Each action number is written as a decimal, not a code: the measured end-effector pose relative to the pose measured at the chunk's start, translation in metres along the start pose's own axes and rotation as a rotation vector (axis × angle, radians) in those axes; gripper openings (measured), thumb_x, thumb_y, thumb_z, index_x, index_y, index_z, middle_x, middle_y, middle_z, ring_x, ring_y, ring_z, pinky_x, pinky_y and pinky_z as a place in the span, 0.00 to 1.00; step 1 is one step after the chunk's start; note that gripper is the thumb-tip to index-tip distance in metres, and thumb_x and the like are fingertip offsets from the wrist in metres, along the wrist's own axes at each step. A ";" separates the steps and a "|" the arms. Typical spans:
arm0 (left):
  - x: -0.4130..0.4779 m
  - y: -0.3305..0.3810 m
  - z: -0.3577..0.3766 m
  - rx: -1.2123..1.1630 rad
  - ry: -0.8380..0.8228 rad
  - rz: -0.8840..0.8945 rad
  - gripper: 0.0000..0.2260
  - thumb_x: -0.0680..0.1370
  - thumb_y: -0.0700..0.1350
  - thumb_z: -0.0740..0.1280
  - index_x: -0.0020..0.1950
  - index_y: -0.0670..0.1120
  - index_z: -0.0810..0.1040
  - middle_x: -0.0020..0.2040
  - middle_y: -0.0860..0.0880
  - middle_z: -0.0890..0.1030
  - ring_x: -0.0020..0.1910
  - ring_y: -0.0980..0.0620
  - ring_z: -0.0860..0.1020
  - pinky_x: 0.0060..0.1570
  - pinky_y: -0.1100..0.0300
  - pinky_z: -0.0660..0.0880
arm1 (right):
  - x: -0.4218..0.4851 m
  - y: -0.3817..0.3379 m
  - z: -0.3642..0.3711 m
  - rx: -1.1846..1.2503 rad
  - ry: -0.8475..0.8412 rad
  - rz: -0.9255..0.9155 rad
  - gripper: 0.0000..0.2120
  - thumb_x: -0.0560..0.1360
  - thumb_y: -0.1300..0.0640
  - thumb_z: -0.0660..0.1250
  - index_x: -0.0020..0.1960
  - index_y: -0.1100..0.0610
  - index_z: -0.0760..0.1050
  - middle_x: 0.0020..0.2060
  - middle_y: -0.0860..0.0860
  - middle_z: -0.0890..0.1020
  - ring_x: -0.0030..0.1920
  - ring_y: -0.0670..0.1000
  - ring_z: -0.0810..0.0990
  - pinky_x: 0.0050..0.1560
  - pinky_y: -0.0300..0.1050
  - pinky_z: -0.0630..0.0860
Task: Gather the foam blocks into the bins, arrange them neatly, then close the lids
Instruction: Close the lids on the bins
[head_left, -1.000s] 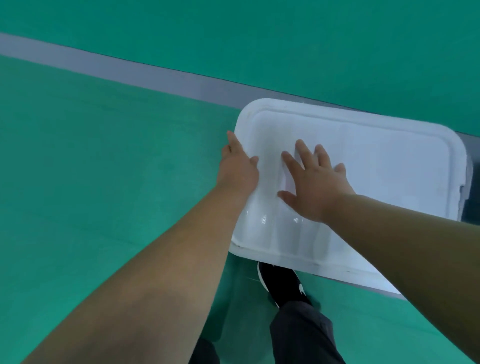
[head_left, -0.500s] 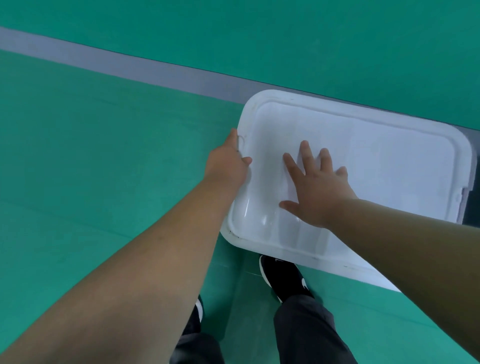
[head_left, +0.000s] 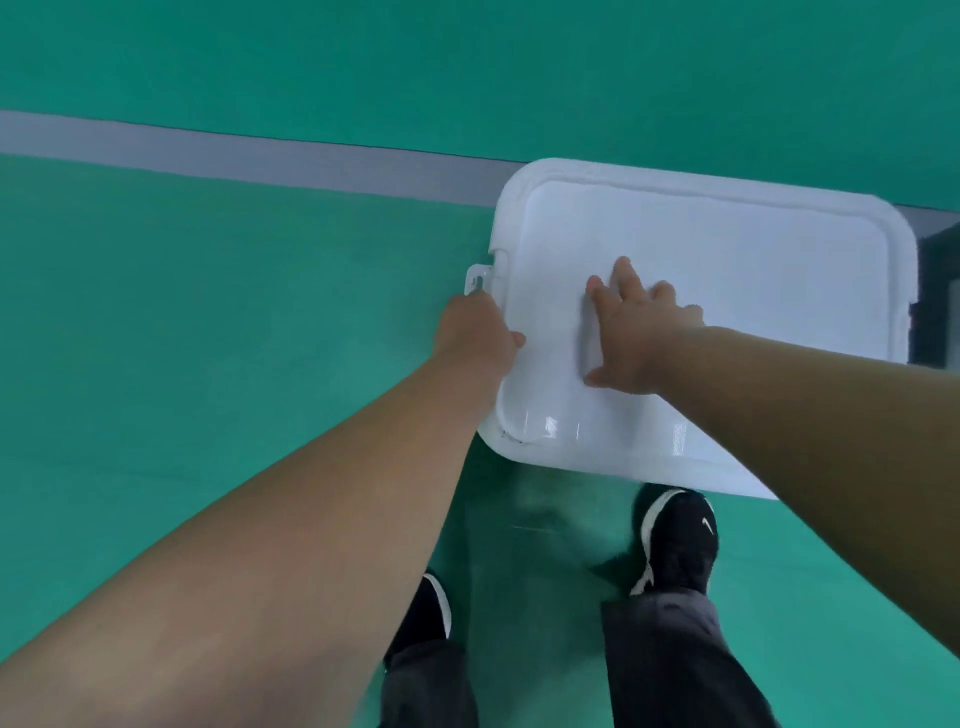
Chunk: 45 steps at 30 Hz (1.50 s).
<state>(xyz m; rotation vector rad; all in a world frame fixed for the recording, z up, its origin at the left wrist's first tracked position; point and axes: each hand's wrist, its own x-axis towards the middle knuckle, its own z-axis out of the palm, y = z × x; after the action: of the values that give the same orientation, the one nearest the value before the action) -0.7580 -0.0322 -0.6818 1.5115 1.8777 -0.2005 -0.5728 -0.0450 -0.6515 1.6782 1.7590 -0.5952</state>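
Note:
A white plastic lid (head_left: 727, 291) lies flat on top of a bin and covers it, so the bin's contents and any foam blocks are hidden. A white latch tab (head_left: 479, 278) sticks out from the lid's left edge. My left hand (head_left: 480, 338) is curled over that left edge just below the tab, its fingers hidden over the rim. My right hand (head_left: 636, 332) lies flat on the lid with its fingers spread, palm down, left of the lid's middle.
The bin stands on a green floor (head_left: 208, 338) crossed by a grey stripe (head_left: 260, 156) behind it. My two black shoes (head_left: 675, 540) stand just in front of the bin. A dark gap shows past the lid's right edge (head_left: 935, 301).
My left hand slid from lying on the lid's left rim down over its edge beside the latch tab, which now shows. My right hand stayed flat on the lid.

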 end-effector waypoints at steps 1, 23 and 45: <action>-0.004 -0.002 0.001 0.032 -0.003 0.014 0.20 0.79 0.54 0.72 0.63 0.41 0.75 0.56 0.43 0.78 0.53 0.44 0.79 0.46 0.54 0.75 | -0.003 -0.011 -0.002 0.014 0.031 -0.001 0.50 0.72 0.35 0.69 0.82 0.52 0.46 0.81 0.50 0.40 0.75 0.65 0.59 0.63 0.65 0.72; -0.002 -0.014 0.017 -0.291 0.064 -0.103 0.15 0.78 0.53 0.72 0.60 0.46 0.82 0.52 0.47 0.83 0.49 0.44 0.81 0.41 0.57 0.73 | 0.008 -0.028 0.037 0.136 0.103 -0.171 0.47 0.77 0.31 0.64 0.80 0.35 0.33 0.81 0.41 0.33 0.83 0.59 0.38 0.73 0.69 0.65; -0.033 0.189 0.086 0.287 0.025 0.503 0.26 0.80 0.41 0.61 0.78 0.41 0.64 0.84 0.45 0.54 0.82 0.43 0.56 0.77 0.51 0.60 | -0.007 0.208 0.062 0.409 0.424 0.279 0.24 0.78 0.59 0.59 0.74 0.62 0.64 0.75 0.57 0.63 0.69 0.61 0.68 0.70 0.56 0.68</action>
<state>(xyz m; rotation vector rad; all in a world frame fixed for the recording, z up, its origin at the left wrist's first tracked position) -0.5487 -0.0462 -0.6691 2.1360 1.4701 -0.2216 -0.3586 -0.0750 -0.6700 2.4342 1.7081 -0.5211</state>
